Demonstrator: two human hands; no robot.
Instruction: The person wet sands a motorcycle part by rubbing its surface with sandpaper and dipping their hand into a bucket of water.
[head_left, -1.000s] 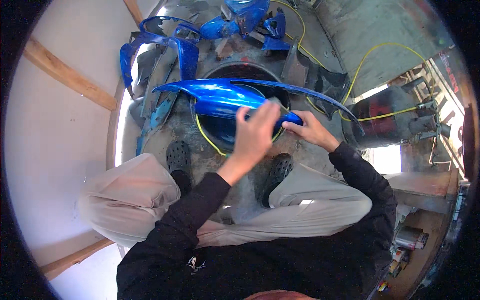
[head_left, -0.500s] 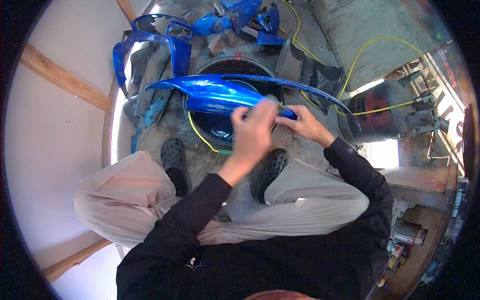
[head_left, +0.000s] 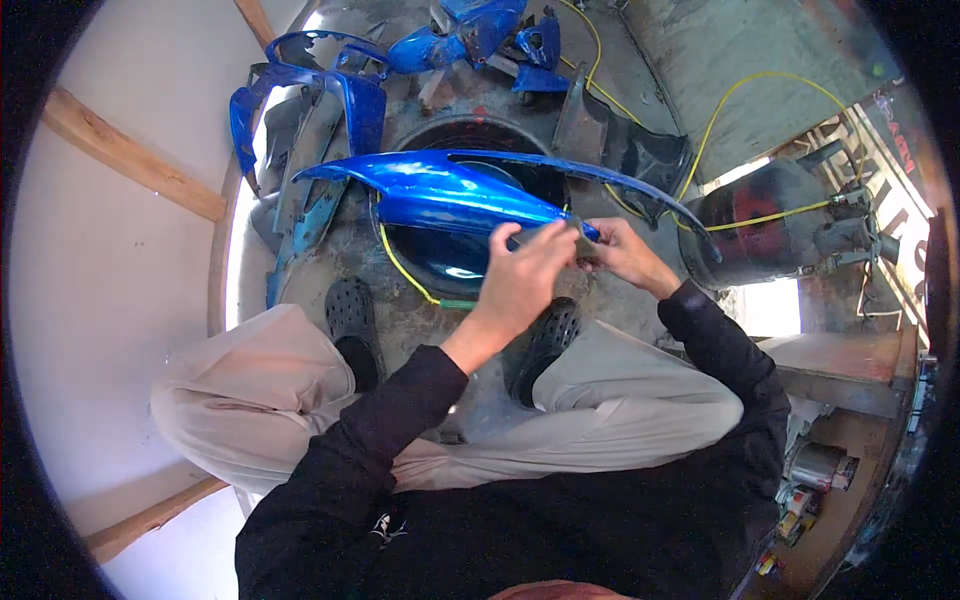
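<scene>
L hand (head_left: 520, 285): fingers half-curled, thumb apart, tips at grey pad (head_left: 585, 243); grip can't be confirmed. R hand (head_left: 625, 258): fingers closed on blue panel (head_left: 440, 190), 3 o'clock end. Panel above black basin (head_left: 425, 262); thin arched edge passes R hand at 1 o'clock, w/ gap. Floor (head_left: 410, 325) shows approx. 6 o'clock. L forearm points 1 o'clock; R, 10.
</scene>
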